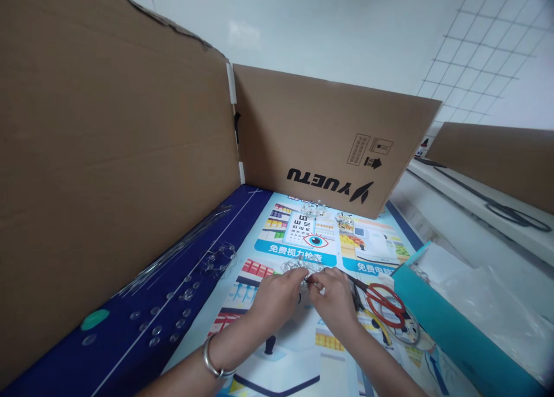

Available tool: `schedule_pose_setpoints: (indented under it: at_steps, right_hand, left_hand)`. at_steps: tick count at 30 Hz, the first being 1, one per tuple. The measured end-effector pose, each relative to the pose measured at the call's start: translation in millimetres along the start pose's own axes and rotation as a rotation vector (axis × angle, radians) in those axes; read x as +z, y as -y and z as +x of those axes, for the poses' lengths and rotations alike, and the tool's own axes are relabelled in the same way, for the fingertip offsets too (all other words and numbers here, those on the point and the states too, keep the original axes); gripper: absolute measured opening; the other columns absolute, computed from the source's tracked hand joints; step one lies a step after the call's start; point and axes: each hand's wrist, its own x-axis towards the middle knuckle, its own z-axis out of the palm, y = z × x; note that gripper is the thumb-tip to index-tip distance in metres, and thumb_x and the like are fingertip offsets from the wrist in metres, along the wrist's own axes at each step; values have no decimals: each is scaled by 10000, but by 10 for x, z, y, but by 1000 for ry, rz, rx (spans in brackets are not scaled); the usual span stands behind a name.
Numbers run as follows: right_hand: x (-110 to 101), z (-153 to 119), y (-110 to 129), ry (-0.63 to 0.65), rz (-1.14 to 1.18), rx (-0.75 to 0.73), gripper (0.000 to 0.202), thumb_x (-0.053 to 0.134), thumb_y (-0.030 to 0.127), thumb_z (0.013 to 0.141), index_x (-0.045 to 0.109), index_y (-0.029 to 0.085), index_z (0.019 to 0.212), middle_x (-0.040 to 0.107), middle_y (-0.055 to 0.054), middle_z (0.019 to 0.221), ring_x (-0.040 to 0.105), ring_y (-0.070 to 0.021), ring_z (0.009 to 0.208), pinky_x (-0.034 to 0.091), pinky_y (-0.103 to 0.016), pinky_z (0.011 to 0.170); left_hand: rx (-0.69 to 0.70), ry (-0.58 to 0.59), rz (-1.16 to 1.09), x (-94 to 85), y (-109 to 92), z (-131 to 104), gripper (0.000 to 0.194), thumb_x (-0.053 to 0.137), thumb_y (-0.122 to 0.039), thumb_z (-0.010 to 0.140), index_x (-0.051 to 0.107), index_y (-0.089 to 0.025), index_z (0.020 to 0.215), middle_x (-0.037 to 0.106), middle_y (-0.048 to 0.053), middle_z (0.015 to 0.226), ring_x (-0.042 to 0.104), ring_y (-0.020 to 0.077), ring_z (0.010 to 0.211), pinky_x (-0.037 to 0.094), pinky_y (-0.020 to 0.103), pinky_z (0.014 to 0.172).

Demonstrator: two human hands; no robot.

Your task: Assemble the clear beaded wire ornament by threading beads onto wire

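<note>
My left hand (pixel 277 296) and my right hand (pixel 332 293) meet at the middle of the printed mat (pixel 277 359). The fingers of both are pinched together, with the tips nearly touching. Just beyond them lies a tangle of thin wire with clear beads (pixel 298 262), partly covered by my fingers. What sits between the fingertips is too small to make out. Right of my right hand are red-handled scissors (pixel 386 306) and a yellow-handled tool (pixel 380 326). More beaded wire clusters (pixel 313 209) rest near the back cardboard.
Loose clear beads (pixel 156 330), thin wires (pixel 173 247) and a green disc (pixel 94 319) lie on the blue strip at left. Cardboard walls (pixel 303 126) stand left and behind. A teal box (pixel 463 322) holding clear plastic is at right.
</note>
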Motion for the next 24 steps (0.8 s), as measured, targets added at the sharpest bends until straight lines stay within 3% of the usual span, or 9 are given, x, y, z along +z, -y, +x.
schedule_pose_setpoints:
  at_steps: [9, 24]
  right_hand:
    - [11, 23, 7, 0, -40, 13, 162, 551, 137, 747, 622, 220, 629, 550, 6, 625, 481, -161, 711, 274, -270, 690]
    - [35, 45, 34, 9, -21, 14, 156, 550, 131, 740, 638, 229, 657, 559, 11, 645, 471, -159, 717, 262, -263, 686]
  left_hand:
    - [-31, -39, -94, -14, 2, 1, 277, 372, -145, 887, 544, -252, 1075, 702, 14, 918, 662, 170, 827, 481, 242, 710]
    - [-39, -16, -21, -14, 23, 13, 324, 389, -115, 860, 534, -244, 1120, 701, 35, 929, 664, 178, 799, 494, 257, 709]
